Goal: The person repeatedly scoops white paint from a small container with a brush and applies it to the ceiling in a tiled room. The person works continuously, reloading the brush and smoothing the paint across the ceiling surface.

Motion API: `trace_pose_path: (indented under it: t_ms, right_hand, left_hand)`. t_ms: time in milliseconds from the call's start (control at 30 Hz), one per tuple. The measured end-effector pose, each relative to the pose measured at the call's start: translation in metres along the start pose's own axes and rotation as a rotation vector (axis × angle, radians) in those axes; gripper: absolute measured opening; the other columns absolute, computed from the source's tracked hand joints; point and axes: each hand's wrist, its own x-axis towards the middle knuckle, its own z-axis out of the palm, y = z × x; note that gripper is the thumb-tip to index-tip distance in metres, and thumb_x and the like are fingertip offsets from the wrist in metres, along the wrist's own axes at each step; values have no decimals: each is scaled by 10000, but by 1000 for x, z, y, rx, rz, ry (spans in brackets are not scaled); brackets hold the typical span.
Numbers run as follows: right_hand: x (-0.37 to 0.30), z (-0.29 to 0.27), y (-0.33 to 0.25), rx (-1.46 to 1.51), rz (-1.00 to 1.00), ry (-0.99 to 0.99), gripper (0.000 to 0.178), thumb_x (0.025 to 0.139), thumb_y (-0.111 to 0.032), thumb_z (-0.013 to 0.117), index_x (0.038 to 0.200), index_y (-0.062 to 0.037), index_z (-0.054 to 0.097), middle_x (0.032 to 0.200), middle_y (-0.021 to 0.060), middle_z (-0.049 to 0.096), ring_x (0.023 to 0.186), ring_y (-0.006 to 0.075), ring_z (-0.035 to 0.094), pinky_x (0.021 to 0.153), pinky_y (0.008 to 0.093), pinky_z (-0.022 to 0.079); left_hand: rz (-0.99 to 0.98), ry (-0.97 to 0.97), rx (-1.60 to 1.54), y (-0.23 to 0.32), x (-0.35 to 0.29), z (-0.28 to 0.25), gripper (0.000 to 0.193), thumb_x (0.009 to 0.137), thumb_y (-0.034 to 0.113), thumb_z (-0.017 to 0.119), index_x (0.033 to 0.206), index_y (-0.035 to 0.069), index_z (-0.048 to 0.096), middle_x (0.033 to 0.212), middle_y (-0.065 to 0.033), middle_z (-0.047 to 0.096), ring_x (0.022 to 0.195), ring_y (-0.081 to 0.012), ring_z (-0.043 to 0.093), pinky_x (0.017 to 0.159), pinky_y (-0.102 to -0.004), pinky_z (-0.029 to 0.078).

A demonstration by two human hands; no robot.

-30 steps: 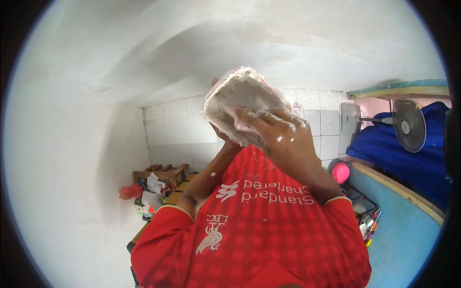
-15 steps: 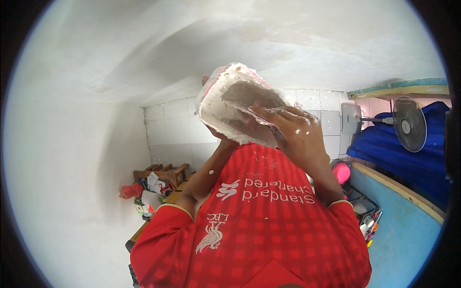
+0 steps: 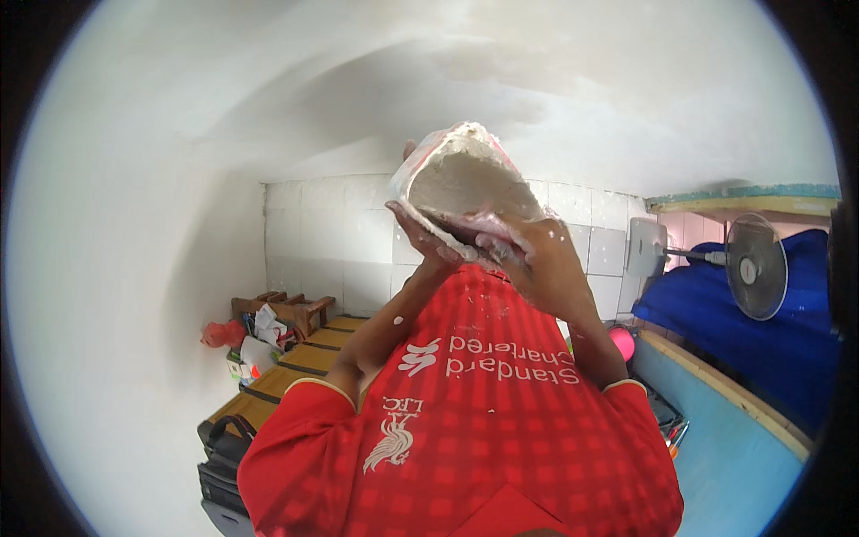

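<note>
In front of my chest I hold a white container with reddish marks, tilted so its opening faces me. Thick off-white putty coats its inside and crusts its rim. My left hand wraps round its left side and underside, with one fingertip showing past the far left edge. At the near right of the opening, my right hand is closed on a thin, putty-smeared scraper, partly hidden by the fingers and rim. White splashes dot both hands and forearms.
Ahead is a white wall with greyish patches above white tiles. At right are a fan, blue cloth and a light-blue panel. Left and below stand a yellow-brown slatted surface, a wooden stool and clutter.
The container has shifted slightly right and tipped, showing more of its hollow inside. My right hand has moved down with the scraper, toward the near rim.
</note>
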Motion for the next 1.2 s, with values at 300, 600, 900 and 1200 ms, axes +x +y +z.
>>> trace_pose_path:
  t_ms: [300, 600, 900, 1200]
  right_hand:
    - [-47, -86, 59, 802, 496, 205, 232, 918, -134, 618, 1099, 10, 613, 959, 37, 642, 891, 109, 596, 761, 280, 491]
    - [-103, -39, 166, 1475, 638, 542, 290, 913, -75, 615, 1197, -44, 563, 1092, 28, 654, 966, 128, 642, 831, 273, 543]
    - [-82, 11, 216, 1356, 696, 494, 256, 932, -124, 601, 1174, -49, 565, 1057, 33, 644, 919, 137, 636, 776, 271, 544]
    - [-26, 8, 287, 1463, 547, 496, 225, 954, -135, 551, 1155, -35, 566, 1052, 52, 647, 908, 152, 638, 795, 264, 552]
  left_hand:
    - [-26, 101, 8, -37, -23, 31, 721, 971, 625, 220, 1462, 99, 264, 1428, -111, 378, 1296, -269, 408, 1078, -448, 361]
    - [-52, 131, -75, -46, -42, 25, 659, 978, 593, 254, 1410, 105, 351, 1393, -106, 435, 1236, -271, 475, 1027, -447, 415]
    - [-39, 106, -13, -22, -33, 7, 636, 983, 577, 261, 1409, 112, 348, 1379, -99, 444, 1233, -261, 479, 1011, -436, 436]
    - [-1, 24, 41, 14, -3, 24, 613, 988, 560, 268, 1408, 120, 346, 1365, -93, 452, 1230, -250, 483, 994, -426, 457]
